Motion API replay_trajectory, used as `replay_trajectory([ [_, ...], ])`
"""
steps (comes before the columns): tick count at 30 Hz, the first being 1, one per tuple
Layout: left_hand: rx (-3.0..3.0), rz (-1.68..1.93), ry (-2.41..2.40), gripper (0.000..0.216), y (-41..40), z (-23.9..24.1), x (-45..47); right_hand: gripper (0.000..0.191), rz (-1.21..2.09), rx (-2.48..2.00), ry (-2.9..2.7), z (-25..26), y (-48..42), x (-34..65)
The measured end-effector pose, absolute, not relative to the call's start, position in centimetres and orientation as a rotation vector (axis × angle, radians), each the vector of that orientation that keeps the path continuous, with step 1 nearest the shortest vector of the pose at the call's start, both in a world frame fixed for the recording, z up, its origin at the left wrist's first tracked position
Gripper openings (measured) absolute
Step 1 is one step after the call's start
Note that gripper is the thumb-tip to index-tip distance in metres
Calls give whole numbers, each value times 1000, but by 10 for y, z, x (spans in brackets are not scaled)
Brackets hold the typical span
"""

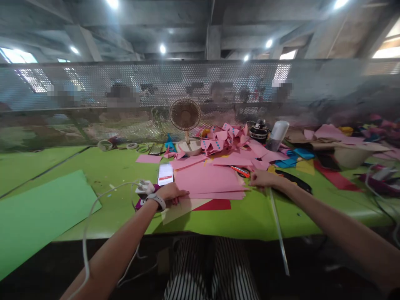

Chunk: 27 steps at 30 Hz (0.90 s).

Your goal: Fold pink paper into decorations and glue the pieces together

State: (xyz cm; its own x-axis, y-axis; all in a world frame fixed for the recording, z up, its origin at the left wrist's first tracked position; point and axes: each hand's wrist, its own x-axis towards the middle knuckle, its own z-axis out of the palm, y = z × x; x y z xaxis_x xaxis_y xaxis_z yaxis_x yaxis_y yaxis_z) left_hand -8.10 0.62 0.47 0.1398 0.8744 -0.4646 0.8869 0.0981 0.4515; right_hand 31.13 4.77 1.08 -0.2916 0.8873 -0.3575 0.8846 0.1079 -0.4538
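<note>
A stack of pink paper sheets [209, 179] lies in front of me, over a cream sheet [175, 213] and a red sheet [218, 204]. At the stack's lower left corner, my left hand [170, 193] is closed, its thumb and fingers on the edge of the pink paper. My right hand [263, 179] is closed just right of the stack. From under it a long clear strip like a ruler [278, 229] slants down past the table's front edge; the grip itself is partly hidden. An orange cutter knife [240, 171] lies beside the right fingertips.
A phone [165, 174] and a white charger [144, 187] with its cable sit left. Behind the stack stand a small fan [185, 114] and a heap of folded pink pieces [226, 137]. A green sheet [46, 216] covers the left. A black curved tool [295, 180] lies right.
</note>
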Motion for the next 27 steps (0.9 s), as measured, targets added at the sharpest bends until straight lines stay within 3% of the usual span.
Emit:
replay_trajectory([
  [3, 1717, 28, 1681, 63, 6, 3, -81, 19, 569, -1677, -2412, 13, 30, 277],
  [7, 1697, 38, 1663, 61, 3, 4, -79, 18, -187, -1072, -2861, 2, 12, 227],
  [11, 1794, 17, 1765, 60, -9, 12, -70, 19, -451, -867, -3004, -11, 11, 213],
  [15, 2273, 203, 1946, 44, -19, 17, -48, 21, -486, -758, -2973, -20, 13, 219],
  [19, 2603, 434, 1530, 26, -13, 7, -30, 22, -436, -855, -2868, -28, 13, 221],
  [27, 2464, 498, 1443, 27, -2, 4, -26, 16, 139, -1127, -2537, -29, 22, 222],
])
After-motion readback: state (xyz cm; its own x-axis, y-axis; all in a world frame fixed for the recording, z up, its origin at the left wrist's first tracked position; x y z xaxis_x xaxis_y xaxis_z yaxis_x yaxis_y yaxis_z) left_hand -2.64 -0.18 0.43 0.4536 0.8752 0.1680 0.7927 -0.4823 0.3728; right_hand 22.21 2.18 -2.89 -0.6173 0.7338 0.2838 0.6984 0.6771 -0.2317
